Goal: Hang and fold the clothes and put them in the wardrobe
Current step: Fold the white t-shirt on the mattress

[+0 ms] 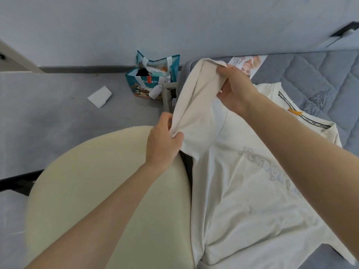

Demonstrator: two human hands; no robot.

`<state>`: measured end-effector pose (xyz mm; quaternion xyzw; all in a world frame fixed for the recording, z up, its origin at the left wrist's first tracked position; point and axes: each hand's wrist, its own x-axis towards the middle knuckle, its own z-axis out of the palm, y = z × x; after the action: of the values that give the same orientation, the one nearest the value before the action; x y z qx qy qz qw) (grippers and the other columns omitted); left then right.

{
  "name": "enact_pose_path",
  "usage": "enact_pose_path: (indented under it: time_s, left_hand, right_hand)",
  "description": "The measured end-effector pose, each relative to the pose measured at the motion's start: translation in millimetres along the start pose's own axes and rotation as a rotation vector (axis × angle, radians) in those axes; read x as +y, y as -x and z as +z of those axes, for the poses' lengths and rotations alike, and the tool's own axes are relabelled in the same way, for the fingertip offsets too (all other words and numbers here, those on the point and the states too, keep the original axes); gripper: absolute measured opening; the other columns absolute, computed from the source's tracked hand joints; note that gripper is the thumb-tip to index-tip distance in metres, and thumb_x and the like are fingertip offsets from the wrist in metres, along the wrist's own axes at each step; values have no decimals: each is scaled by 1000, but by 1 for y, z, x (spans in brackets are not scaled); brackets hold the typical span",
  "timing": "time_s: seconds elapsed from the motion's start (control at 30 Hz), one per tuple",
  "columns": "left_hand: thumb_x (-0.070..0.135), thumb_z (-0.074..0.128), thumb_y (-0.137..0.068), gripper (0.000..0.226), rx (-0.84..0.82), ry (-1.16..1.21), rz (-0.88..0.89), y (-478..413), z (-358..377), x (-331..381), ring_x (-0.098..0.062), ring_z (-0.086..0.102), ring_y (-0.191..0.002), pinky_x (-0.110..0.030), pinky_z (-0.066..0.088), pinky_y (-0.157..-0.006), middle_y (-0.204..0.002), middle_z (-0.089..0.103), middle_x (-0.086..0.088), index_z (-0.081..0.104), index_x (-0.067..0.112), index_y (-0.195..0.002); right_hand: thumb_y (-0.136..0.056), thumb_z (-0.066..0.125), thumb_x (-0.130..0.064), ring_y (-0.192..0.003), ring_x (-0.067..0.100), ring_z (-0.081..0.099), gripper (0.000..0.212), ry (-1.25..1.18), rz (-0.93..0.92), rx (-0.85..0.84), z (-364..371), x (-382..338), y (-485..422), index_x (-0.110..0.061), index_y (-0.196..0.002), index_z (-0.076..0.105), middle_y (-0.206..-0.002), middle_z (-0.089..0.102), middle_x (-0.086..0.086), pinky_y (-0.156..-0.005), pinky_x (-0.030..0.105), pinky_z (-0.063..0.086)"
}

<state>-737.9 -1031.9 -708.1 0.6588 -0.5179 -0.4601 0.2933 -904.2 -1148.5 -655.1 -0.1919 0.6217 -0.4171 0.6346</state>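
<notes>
cream t-shirt (242, 181) spread on the bed (320, 74), faint print up | left hand (163, 140) fingers pinching the sleeve hem | right hand (237, 88) gripping the sleeve higher up, sleeve lifted | gift bag (153, 78) on floor, contents kinda hard to tell

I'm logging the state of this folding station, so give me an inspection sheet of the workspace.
Surface: grey quilted mattress, shirt spread on it.
Job's things: cream T-shirt, sleeve lifted.
Clutter: teal shopping bag and white paper on the floor; leaflet on the mattress.
Hands: left hand and right hand both pinch the sleeve.
Cables: nothing seen.
Surroundings: pale wall, grey floor.
</notes>
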Motion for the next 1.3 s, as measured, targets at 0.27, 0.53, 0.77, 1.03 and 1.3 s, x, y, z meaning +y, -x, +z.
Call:
enact_pose_path:
  time_s: [0.27, 0.53, 0.77, 1.03, 1.3]
  left_hand:
    - [17, 55, -69, 34, -304, -164, 303, 31, 30, 16, -1, 47, -67, -15, 40, -61, -71, 47, 13, 65, 28, -100]
    - [41, 56, -79, 22, -542, -184, 366, 79, 106, 40, -3, 46, -77, -22, 43, -72, -78, 51, 16, 69, 26, -89]
    - [26, 61, -86, 26, -691, -327, 498, 122, 187, 61, -17, 51, -109, -32, 41, -95, -113, 59, 6, 67, 22, -111]
    - [10, 51, -88, 43, -935, -533, 609, 173, 280, 67, -20, 43, -122, -31, 35, -102, -132, 49, 2, 55, 19, -131]
    - [11, 41, -95, 38, -998, -624, 781, 193, 384, 107, -19, 43, -124, -31, 36, -103, -137, 42, 1, 51, 15, -132]
  right_hand:
    - [-95, 55, -12, -86, 19, 58, 15, 78, 44, 409, -89, 20, 30, -15, -110, 57, -101, 60, 4, -72, 29, 52]
    - [-95, 50, -9, -74, 14, 60, 12, 32, 190, 690, -205, 62, 93, -12, -99, 61, -92, 65, -1, -63, 23, 52]
    - [-92, 39, 0, -70, 13, 53, 24, 36, 144, 1074, -308, 124, 175, -11, -98, 59, -100, 62, 5, -69, 26, 51]
    - [-91, 53, -17, -104, 26, 47, 33, -103, 436, 1401, -416, 204, 257, -9, -120, 39, -125, 43, 7, -80, 35, 44]
    - [-74, 67, -50, -124, 29, 39, 41, -295, 480, 1036, -448, 219, 278, -25, -106, 64, -141, 35, 1, -104, 47, 39]
